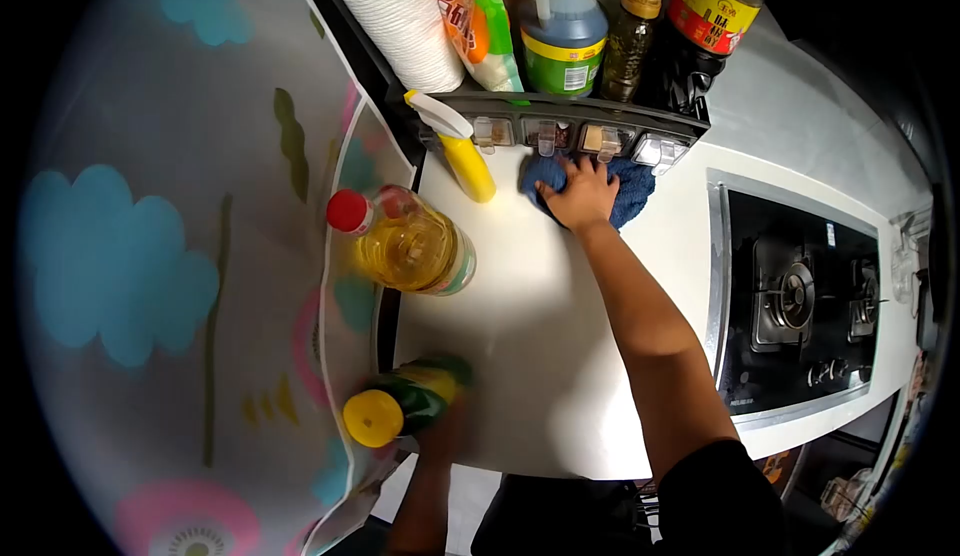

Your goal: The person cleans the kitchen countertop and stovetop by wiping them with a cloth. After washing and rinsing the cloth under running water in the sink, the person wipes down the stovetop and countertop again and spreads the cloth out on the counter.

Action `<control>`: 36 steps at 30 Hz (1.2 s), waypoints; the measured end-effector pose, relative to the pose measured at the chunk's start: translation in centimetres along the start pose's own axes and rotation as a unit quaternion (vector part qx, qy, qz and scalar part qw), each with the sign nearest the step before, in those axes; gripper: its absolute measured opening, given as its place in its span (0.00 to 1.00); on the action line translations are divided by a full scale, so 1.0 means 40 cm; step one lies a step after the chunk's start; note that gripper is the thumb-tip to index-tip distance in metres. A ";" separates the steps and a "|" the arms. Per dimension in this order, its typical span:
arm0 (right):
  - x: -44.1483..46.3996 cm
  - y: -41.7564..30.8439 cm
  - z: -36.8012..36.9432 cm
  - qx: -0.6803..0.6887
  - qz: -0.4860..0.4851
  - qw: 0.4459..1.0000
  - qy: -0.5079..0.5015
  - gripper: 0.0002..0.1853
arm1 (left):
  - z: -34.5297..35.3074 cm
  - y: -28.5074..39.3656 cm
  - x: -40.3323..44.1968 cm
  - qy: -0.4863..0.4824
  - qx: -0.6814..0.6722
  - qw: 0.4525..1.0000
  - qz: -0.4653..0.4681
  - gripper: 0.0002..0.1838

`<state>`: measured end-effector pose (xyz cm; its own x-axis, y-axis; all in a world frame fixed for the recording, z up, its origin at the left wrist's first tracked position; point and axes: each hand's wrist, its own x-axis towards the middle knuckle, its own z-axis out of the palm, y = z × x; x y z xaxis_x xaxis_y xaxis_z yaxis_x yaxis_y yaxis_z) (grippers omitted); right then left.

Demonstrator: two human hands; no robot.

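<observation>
My right hand (585,196) lies with fingers spread on top of a crumpled dark blue cloth (632,192), pressing it to the white countertop (530,326) just below the spice rack. At the counter's left edge, my left hand (447,424) is around the side of a green bottle with a yellow cap (410,402). Both the hand and the bottle are smeared by motion, and the fingers are mostly hidden behind the bottle. A clear bottle of yellow cooking oil with a red cap (415,246) stands farther up on the left. Beyond it is a yellow spray bottle (466,161) with a white trigger head.
A dark rack (560,108) with small lidded spice boxes runs along the back. On it are a white paper roll (395,21), a blue jug (563,31), a jar (630,44) and a sauce bottle (712,6). A gas stove (800,296) is to the right, a patterned curtain (260,256) to the left.
</observation>
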<state>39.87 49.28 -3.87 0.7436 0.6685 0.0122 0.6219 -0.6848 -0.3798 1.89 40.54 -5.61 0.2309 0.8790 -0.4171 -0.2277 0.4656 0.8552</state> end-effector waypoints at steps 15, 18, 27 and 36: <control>-0.762 0.052 -0.067 0.091 -0.333 0.915 -0.207 0.34 | -0.010 0.073 0.022 0.047 0.367 0.891 0.262 0.30; -0.800 0.025 -0.034 0.105 -0.405 0.876 -0.239 0.35 | 0.026 0.120 0.048 0.002 0.511 0.790 0.338 0.28; -0.717 -0.149 0.035 0.097 -0.316 0.935 -0.127 0.32 | 0.098 0.204 0.151 -0.019 0.573 0.737 0.356 0.30; -0.872 -0.222 0.125 0.134 -0.436 0.871 -0.180 0.31 | 0.100 0.225 0.023 -0.027 0.686 0.717 0.120 0.20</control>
<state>7.21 33.49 -5.55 -0.1385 0.9814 0.1330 0.7962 0.1902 -0.5744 3.83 45.13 2.92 0.3858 0.8946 -0.2254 0.8695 -0.2709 0.4129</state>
